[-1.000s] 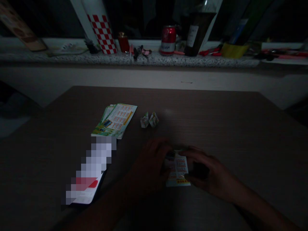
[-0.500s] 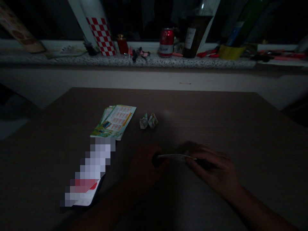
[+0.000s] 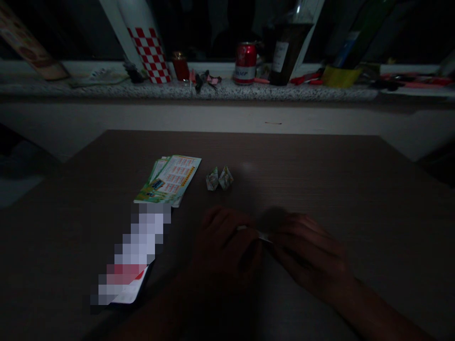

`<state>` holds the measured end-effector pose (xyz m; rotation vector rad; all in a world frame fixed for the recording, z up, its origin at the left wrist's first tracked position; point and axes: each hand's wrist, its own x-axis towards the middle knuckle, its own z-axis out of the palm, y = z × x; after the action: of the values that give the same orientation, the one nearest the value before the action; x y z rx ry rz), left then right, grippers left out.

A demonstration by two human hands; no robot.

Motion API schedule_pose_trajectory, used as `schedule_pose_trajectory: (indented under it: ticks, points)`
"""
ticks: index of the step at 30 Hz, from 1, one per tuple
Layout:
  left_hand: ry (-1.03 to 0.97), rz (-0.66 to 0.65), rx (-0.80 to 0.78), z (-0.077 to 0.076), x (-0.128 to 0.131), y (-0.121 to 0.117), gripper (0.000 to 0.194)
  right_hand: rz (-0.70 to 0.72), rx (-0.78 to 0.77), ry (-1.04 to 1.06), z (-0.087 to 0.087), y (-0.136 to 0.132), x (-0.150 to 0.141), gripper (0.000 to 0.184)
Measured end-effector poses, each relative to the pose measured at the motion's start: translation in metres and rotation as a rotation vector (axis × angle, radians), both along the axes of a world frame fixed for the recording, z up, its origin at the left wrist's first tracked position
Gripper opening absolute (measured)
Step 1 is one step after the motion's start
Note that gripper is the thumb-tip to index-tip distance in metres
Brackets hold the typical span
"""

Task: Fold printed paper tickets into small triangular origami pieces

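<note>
A thin, pale folded piece of paper (image 3: 264, 236) is pinched between my two hands above the table, mostly hidden by the fingers. My left hand (image 3: 227, 246) is closed on its left part, fingers bent over it. From the other side my right hand (image 3: 309, 246) grips the right end between thumb and fingers. Beyond them on the table stand two small folded paper pieces (image 3: 219, 179), pointed and patterned in white, green and yellow. To their left lies a stack of printed calendar cards (image 3: 170, 180).
A lit phone (image 3: 137, 265), its screen partly blurred, lies left of my hands on the dark wooden table (image 3: 320, 170). The stone windowsill (image 3: 220, 90) behind holds a red can (image 3: 246, 62), a checkered bottle (image 3: 151, 52), a small red jar (image 3: 180, 65) and a yellow container (image 3: 341, 76).
My hands have come closer together, the left fingers now covering more of the paper. Less of the paper shows between them. The cards, phone and folded pieces have stayed put.
</note>
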<state>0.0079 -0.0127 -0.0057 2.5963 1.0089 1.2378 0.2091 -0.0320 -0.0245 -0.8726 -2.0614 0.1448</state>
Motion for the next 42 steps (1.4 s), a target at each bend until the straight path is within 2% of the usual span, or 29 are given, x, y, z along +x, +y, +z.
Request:
schedule_pose_trajectory:
  ticks: [5, 14, 20, 26, 33, 42]
  points:
    - [0.029, -0.025, -0.014, -0.002, 0.002, -0.002, 0.008, 0.014, 0.015, 0.011, -0.001, 0.000, -0.004, 0.023]
    - [0.028, -0.047, -0.024, 0.001, 0.002, 0.000, 0.006, 0.035, -0.006, 0.065, 0.006, -0.003, -0.005, 0.023]
    - [0.074, -0.059, -0.034, 0.001, 0.004, -0.001, 0.006, 0.058, 0.007, 0.031, 0.009, -0.005, -0.008, 0.016]
    - [0.030, -0.020, 0.012, -0.001, 0.005, 0.001, 0.004, 0.052, 0.031, 0.013, 0.009, -0.004, -0.010, 0.016]
    - [0.027, 0.009, 0.011, 0.004, -0.002, 0.006, 0.007, 0.051, 0.047, 0.020, 0.011, -0.005, -0.004, 0.019]
    - [0.046, 0.096, 0.004, 0.010, -0.020, 0.017, 0.008, 0.023, 0.023, 0.052, 0.023, -0.006, 0.003, 0.020]
